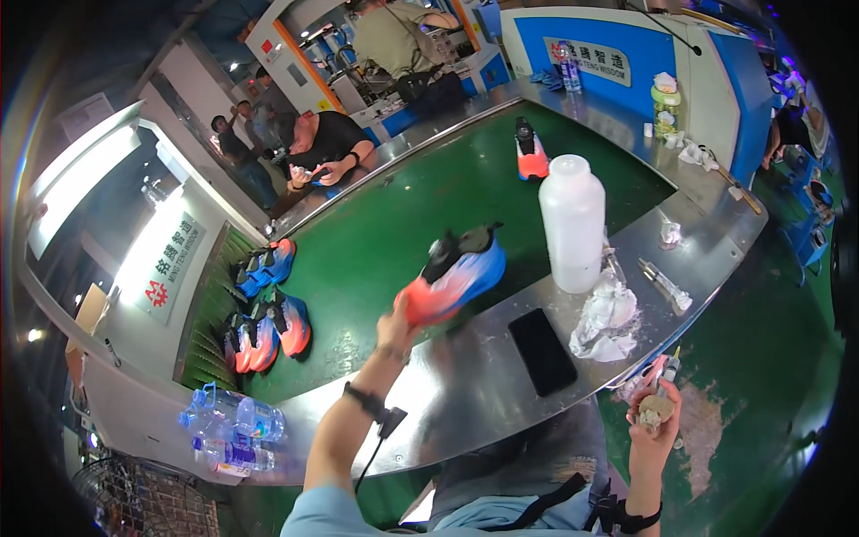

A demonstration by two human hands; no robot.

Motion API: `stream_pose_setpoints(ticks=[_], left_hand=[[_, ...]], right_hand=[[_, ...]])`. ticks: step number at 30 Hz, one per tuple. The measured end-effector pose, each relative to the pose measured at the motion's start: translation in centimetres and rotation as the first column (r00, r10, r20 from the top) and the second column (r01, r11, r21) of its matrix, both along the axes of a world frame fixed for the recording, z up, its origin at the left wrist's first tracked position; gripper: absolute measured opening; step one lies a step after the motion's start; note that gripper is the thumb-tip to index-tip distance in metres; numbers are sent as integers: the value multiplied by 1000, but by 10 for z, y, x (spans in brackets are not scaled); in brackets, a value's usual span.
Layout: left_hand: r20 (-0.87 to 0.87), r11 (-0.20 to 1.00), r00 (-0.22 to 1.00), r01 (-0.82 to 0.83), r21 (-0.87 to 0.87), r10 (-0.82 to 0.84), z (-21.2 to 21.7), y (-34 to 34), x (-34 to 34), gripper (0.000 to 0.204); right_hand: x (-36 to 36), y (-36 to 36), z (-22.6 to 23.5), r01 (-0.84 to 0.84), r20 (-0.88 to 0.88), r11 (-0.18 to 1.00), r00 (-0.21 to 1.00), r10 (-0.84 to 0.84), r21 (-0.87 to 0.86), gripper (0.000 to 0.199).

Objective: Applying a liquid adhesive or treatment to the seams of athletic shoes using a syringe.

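Note:
My left hand (394,329) grips the toe end of an orange, blue and black sports shoe (455,271), held tilted above the edge of the green conveyor belt (376,242). My right hand (656,413) hangs off the metal counter's near edge, closed on a crumpled beige cloth wad (654,410) and a thin pen-like tool (669,367). Both wrists wear black straps.
A tall white plastic bottle (573,222), crumpled white rags (607,318), a black phone (541,351) and a small tube (664,285) lie on the metal counter (465,394). More shoes (265,304) sit on the belt's left; one shoe (530,150) farther back. Water bottles (228,430) lie lower left. People work behind the belt.

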State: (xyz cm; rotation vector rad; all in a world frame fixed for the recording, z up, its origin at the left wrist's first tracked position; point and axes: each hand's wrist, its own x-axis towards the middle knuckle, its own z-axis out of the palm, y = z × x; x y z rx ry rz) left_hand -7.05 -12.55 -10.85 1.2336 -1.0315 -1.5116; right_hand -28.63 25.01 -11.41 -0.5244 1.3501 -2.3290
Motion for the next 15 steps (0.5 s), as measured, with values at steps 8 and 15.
stream_pose_setpoints(ticks=[8,15], left_hand=[[-10,957,980,-190,218,196,2,232,213,38],[-21,874,897,-434,-220,441,-2,252,239,30]], right_hand=[[-16,-47,-25,-34,-133,996,990,46,87,44],[-19,-70,-37,28,-48,964,999,-15,265,39]])
